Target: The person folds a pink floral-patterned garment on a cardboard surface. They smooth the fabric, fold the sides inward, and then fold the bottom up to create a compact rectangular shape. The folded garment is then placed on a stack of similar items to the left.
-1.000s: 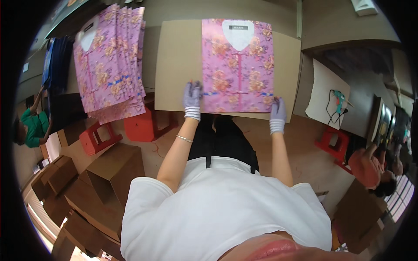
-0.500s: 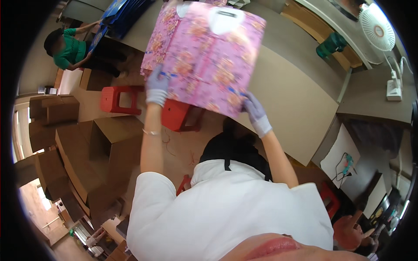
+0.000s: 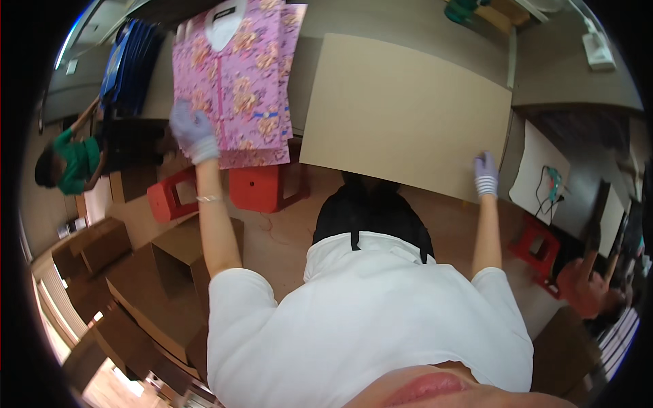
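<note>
A folded pink floral garment (image 3: 238,81) with a white collar insert lies on top of a stack of like garments at the left of the table. My left hand (image 3: 192,130), in a pale glove, rests on its lower left edge with fingers spread. My right hand (image 3: 485,174), also gloved, touches the near edge of a large brown cardboard sheet (image 3: 408,109) that lies flat on the table. Nothing lies on the cardboard sheet.
Red plastic stools (image 3: 258,187) (image 3: 166,198) stand under the table's left part, another red stool (image 3: 537,248) at right. Open cardboard boxes (image 3: 163,272) crowd the floor at left. A person in green (image 3: 75,160) sits far left, another person (image 3: 592,285) at right. Blue garments (image 3: 129,61) are stacked beyond.
The pink garment was lifted off the cardboard sheet, carried left in both hands, and now lies on the stack. My right hand has let go and returned to the cardboard's edge.
</note>
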`<state>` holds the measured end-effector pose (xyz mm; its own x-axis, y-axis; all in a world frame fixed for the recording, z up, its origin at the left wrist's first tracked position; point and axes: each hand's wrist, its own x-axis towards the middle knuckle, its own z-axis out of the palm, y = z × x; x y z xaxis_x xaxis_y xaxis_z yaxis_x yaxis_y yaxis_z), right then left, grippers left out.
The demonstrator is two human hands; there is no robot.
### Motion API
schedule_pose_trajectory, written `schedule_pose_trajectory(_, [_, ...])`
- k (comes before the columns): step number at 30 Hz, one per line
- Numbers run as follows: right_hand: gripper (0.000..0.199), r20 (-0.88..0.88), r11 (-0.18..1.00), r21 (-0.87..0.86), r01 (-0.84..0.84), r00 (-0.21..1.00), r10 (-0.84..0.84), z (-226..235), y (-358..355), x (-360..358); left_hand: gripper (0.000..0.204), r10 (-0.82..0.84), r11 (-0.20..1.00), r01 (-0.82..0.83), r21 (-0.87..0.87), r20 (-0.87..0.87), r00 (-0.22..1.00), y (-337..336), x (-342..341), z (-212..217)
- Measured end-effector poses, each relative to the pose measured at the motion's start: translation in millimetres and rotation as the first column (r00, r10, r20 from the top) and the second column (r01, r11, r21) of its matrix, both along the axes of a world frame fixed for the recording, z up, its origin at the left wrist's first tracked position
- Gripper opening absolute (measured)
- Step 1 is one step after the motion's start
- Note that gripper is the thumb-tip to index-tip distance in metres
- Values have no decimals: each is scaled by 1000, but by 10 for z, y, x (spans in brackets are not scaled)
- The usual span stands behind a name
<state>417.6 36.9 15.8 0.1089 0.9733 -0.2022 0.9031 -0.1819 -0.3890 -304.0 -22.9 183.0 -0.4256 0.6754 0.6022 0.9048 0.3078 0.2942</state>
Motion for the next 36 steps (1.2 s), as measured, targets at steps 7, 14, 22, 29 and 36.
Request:
schedule_pose_trajectory(7, [62, 454, 951, -204, 231, 883, -117, 93, 144, 24, 51, -540, 503, 473, -723, 164, 826, 9, 2758, -933])
schedule_pose_trajectory(14, [65, 474, 977, -38, 207, 865, -165, 71, -292, 226, 62, -392, 885, 393, -252, 54, 918, 208, 2254, -605])
schedule_pose_trajectory(22, [63, 494, 974, -38, 221, 852, -174, -169, -211, 37, 84, 184, 741, -156, -653, -25, 983, 507, 402, -837])
schedule_pose_trajectory(29, [62, 558, 964, -65, 257, 811, -178, -120, -164, 38, 88, -8, 729, 12, -685, 8, 1000, 318, 469, -864])
schedule_pose_trajectory(36, [61, 574, 953, -85, 292, 796, -193, -249, -175, 30, 82, -70, 749, 53, -660, 1, 998, 706, 113, -791])
